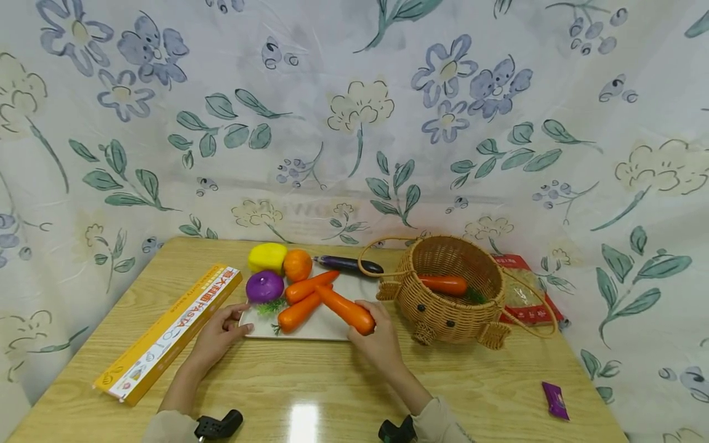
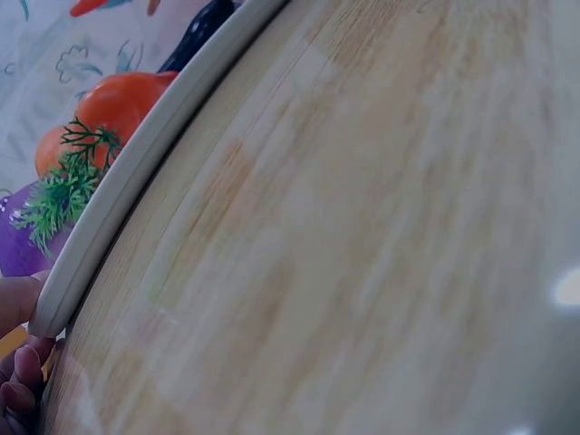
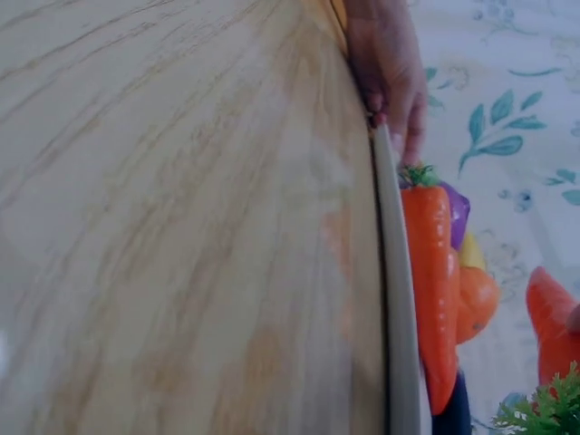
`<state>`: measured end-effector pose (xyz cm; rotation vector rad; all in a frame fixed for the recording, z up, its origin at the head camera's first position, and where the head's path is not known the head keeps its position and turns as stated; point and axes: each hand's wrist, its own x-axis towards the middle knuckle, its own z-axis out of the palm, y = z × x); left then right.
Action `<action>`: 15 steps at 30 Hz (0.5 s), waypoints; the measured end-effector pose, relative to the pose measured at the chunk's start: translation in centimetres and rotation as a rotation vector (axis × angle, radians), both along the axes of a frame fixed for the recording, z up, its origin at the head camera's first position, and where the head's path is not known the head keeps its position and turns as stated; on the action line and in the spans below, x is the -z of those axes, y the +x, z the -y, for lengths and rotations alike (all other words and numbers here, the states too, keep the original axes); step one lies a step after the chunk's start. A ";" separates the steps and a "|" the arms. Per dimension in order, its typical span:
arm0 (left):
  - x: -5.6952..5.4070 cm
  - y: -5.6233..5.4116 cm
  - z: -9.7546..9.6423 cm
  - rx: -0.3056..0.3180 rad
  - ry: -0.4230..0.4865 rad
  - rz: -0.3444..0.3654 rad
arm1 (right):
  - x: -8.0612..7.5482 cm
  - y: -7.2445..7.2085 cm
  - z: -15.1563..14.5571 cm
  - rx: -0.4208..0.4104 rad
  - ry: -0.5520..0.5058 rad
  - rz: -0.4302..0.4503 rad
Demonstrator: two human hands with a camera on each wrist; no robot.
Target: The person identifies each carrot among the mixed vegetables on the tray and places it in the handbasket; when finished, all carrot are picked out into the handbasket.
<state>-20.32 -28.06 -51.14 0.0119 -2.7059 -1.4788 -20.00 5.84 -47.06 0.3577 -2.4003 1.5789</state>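
A white tray (image 1: 330,330) lies on the table, bearing a yellow fruit or vegetable (image 1: 268,258), an orange round one (image 1: 297,265), a purple onion-like one (image 1: 264,287), an eggplant (image 1: 348,264) and two carrots (image 1: 297,312). My left hand (image 1: 220,333) pinches the tray's near left corner; the left wrist view shows the thumb over the rim (image 2: 136,172) and the other fingers curled below. My right hand (image 1: 381,336) grips another carrot (image 1: 348,311) by its thick end, its tip pointing up-left over the tray. In the right wrist view this carrot (image 3: 549,328) shows beside green leaves.
Right of the tray stands a wicker basket (image 1: 437,320) with an animal face, holding one carrot (image 1: 445,284). A red pasta bag (image 1: 523,289) lies behind it. A yellow pasta box (image 1: 172,332) lies left. A small purple packet (image 1: 555,400) sits near the right edge.
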 end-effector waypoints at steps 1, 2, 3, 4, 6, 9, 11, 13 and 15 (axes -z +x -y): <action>0.0 0.0 0.0 0.000 -0.001 0.001 | -0.1 0.0 -0.2 -0.018 -0.001 -0.004; 0.0 -0.1 0.0 -0.001 -0.001 0.001 | -0.3 0.0 -0.4 -0.032 0.001 -0.009; 0.1 -0.1 0.0 0.000 -0.001 0.003 | -0.4 0.1 -0.6 -0.042 -0.001 -0.007; 0.1 -0.1 0.0 0.000 -0.003 0.004 | -0.6 0.1 -0.8 -0.052 -0.005 -0.005; 0.2 -0.2 0.0 0.002 -0.006 0.005 | -0.8 0.2 -1.1 -0.069 -0.010 -0.012; 0.1 -0.1 0.0 0.003 -0.008 0.004 | -1.1 0.2 -1.6 -0.093 -0.011 -0.032; 0.1 -0.1 0.0 0.003 -0.007 0.002 | -1.2 0.1 -1.9 -0.116 -0.014 -0.049; 0.1 -0.1 0.0 0.005 0.001 0.002 | -1.4 0.1 -2.3 -0.137 -0.011 -0.048; 0.1 -0.2 0.0 0.009 0.006 0.002 | -1.6 0.1 -2.6 -0.161 -0.006 -0.033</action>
